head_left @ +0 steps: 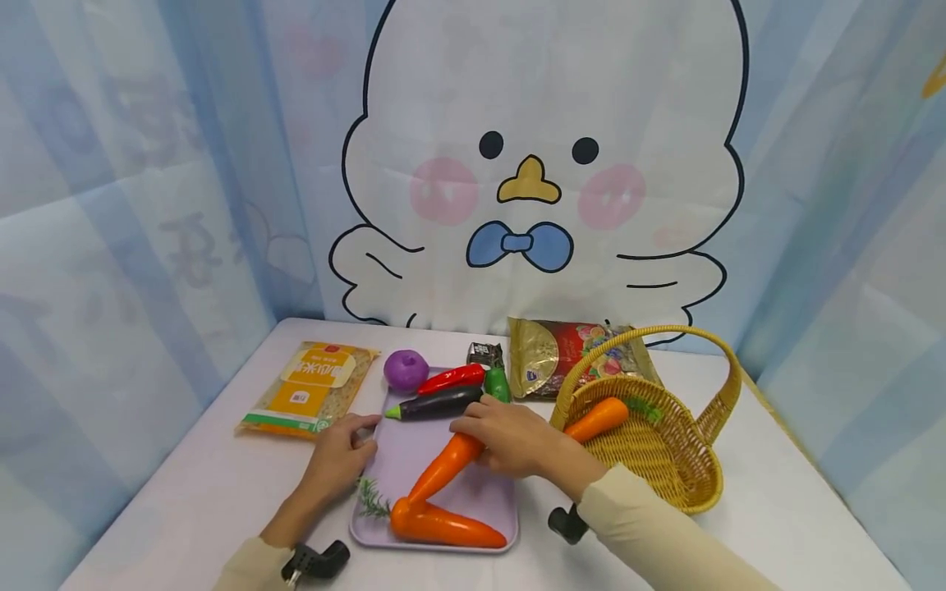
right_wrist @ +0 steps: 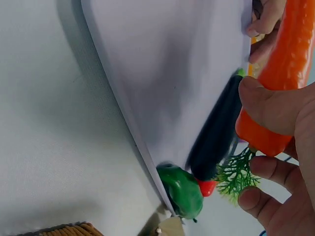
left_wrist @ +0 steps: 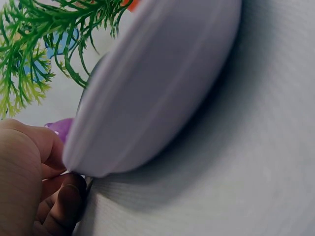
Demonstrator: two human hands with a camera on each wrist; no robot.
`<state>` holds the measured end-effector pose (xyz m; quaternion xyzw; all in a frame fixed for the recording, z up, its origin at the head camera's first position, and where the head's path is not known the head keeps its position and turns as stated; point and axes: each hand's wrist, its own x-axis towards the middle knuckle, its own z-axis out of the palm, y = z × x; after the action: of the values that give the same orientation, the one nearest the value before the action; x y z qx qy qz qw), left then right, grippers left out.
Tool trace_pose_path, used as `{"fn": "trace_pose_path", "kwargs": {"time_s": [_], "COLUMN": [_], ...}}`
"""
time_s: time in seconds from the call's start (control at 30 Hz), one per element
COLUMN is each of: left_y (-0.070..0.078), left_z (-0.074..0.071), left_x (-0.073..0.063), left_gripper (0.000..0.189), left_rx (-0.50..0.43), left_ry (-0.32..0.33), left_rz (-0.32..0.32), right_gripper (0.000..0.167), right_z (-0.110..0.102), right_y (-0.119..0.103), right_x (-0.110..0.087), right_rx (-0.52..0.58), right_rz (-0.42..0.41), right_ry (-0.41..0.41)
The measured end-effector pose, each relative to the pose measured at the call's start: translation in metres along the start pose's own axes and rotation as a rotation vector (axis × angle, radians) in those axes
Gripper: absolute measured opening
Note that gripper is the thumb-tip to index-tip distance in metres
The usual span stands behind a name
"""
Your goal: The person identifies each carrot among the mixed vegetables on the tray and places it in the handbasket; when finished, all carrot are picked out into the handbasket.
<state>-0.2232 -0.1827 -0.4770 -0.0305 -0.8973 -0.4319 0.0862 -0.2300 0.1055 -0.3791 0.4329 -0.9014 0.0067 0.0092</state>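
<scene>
My right hand (head_left: 510,435) grips an orange carrot (right_wrist: 285,64) by its thick leafy end, over the lilac tray (head_left: 406,451). The narrow end slants down to the left and overlaps a second carrot (head_left: 451,527) lying along the tray's near side. At the tray's left edge, my left hand (head_left: 336,460) pinches the rim between thumb and fingers. A dark eggplant (head_left: 436,404) lies across the far part of the tray, with a red chili pepper (head_left: 452,378), a green pepper (right_wrist: 180,191) and a purple onion (head_left: 406,371) behind or beside it.
To the right stands a wicker basket (head_left: 713,480) with a tall handle; another carrot (head_left: 602,417) is in it. A yellow grain bag (head_left: 310,386) lies at the left. Behind the tray are a red-and-gold bag (head_left: 562,357) and a small black packet (head_left: 484,353). Printed curtains surround the table.
</scene>
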Motion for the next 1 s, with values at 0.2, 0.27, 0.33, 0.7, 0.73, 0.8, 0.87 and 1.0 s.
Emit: {"fn": "trace_pose_path", "kwargs": {"time_s": [0.2, 0.27, 0.33, 0.7, 0.73, 0.8, 0.87, 1.0], "left_y": [0.002, 0.002, 0.001, 0.000, 0.000, 0.000, 0.000, -0.001], "left_z": [0.000, 0.000, 0.000, 0.000, 0.000, 0.000, 0.000, 0.000], "left_x": [0.001, 0.002, 0.002, 0.000, -0.001, 0.000, -0.001, -0.001], "left_gripper": [0.042, 0.042, 0.042, 0.042, 0.042, 0.042, 0.042, 0.042], "left_rx": [0.006, 0.005, 0.004, 0.000, 0.000, 0.002, 0.000, -0.007], "left_ry": [0.002, 0.000, 0.000, -0.003, -0.002, 0.000, 0.001, -0.001], "left_rz": [0.017, 0.013, 0.013, 0.004, 0.005, 0.007, 0.008, 0.003], "right_gripper": [0.052, 0.053, 0.054, 0.055, 0.055, 0.055, 0.054, 0.056], "right_z": [-0.006, -0.009, -0.011, -0.021, -0.021, -0.023, -0.025, -0.032], "right_y": [0.000, -0.001, -0.002, -0.002, -0.002, -0.002, -0.002, -0.003], "right_x": [-0.005, -0.008, -0.010, -0.024, -0.026, -0.029, -0.033, -0.040], "right_rx": [0.003, 0.014, 0.024, 0.028, 0.027, 0.017, 0.004, -0.004], "right_rz": [0.022, 0.034, 0.044, 0.051, 0.057, 0.066, 0.075, 0.096], "right_ry": [-0.004, -0.007, -0.009, 0.016, 0.019, 0.026, 0.033, 0.034]}}
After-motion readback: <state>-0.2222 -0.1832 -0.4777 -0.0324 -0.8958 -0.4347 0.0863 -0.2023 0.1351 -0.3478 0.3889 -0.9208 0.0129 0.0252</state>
